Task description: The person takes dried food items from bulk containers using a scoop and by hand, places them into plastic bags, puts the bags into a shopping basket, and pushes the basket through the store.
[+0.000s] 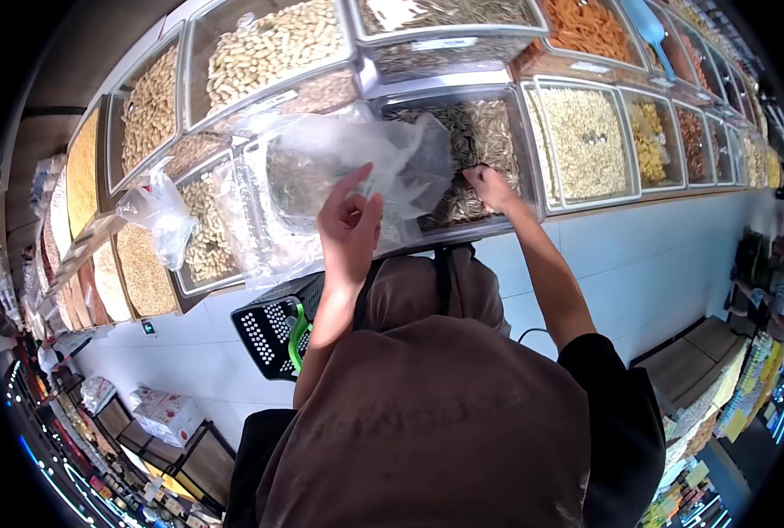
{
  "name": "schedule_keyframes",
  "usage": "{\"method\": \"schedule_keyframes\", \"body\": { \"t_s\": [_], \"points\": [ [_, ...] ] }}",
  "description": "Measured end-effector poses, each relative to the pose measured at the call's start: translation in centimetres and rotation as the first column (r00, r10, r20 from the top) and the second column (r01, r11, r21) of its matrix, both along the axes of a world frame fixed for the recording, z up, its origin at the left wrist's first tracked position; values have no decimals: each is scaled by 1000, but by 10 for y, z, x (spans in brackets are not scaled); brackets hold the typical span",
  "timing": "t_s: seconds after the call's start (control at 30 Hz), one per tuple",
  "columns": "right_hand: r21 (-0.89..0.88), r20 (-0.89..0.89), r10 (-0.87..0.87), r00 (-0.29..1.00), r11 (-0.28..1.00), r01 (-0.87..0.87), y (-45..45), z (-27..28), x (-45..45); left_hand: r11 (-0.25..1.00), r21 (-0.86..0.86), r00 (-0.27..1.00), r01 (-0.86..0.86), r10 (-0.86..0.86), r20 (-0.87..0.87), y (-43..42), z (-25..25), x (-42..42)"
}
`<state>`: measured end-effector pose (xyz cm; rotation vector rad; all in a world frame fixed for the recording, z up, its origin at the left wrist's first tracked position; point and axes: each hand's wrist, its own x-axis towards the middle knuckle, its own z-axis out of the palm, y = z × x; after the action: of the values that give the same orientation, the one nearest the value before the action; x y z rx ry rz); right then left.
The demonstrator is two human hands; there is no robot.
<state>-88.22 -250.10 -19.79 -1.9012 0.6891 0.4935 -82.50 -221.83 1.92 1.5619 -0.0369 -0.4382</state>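
My left hand (350,224) is raised in front of a translucent plastic bag (348,145), palm towards me. Its index finger and thumb stand apart and the other fingers are loosely curled; I see no clear grip on the bag. The bag spreads over a clear lid and reaches across part of an open bin (529,167). Striped sunflower seeds (484,132) fill that bin. Down among them is my right hand (493,189), its fingers pinched together at the seeds, fingertips partly hidden.
Clear bins of peanuts (273,48), pale flakes or seeds (586,136) and orange pieces (586,31) surround the seed bin. Another knotted plastic bag (163,216) lies to the left. Below the counter stands a black basket (264,339) with a green handle (299,339).
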Motion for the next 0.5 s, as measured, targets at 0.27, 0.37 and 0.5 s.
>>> {"method": "schedule_keyframes", "body": {
  "t_s": [0.27, 0.37, 0.5],
  "points": [
    [-719, 129, -115, 985, 673, 173, 64, 38, -7, 774, -634, 966, 12, -173, -194, 65, 29, 61],
    [-762, 134, -127, 983, 621, 184, 83, 48, -6, 498, -866, 962, 49, -257, -94, 74, 46, 80],
    [-717, 148, -105, 983, 674, 180, 90, 62, 6, 180, -960, 952, 215, -256, 165, 88, 74, 102]
  ]
}}
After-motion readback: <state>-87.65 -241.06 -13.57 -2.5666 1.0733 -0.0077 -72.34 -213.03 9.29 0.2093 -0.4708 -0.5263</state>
